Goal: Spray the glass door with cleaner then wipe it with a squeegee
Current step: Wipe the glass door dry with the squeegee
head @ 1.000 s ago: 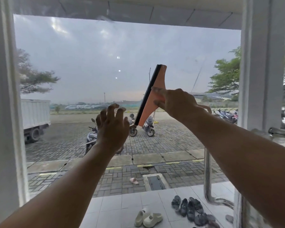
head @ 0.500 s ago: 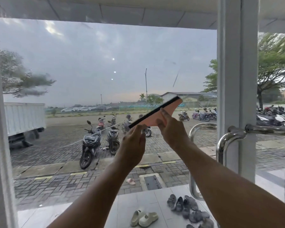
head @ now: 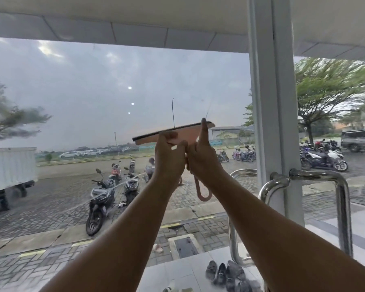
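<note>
Toward the right edge of the glass door [head: 93, 91], near its white frame [head: 270, 102], the squeegee [head: 188, 133] lies just above both hands — blade nearly level, right end higher — left hand [head: 169, 157] pinching its pink body, right hand [head: 204, 159] curled round the handle, forefinger up

Left edge: white box truck [head: 9, 167] on grey brick paving [head: 51, 207].
Centre: black scooter [head: 99, 199], parked; others behind it.
Right: green leafy tree [head: 329, 89]; silver van [head: 358, 140] below it.
Bottom: dark shoes [head: 223, 270] clustered on white tiled step [head: 177, 268]; pink sandal [head: 157, 248] on the paving.
</note>
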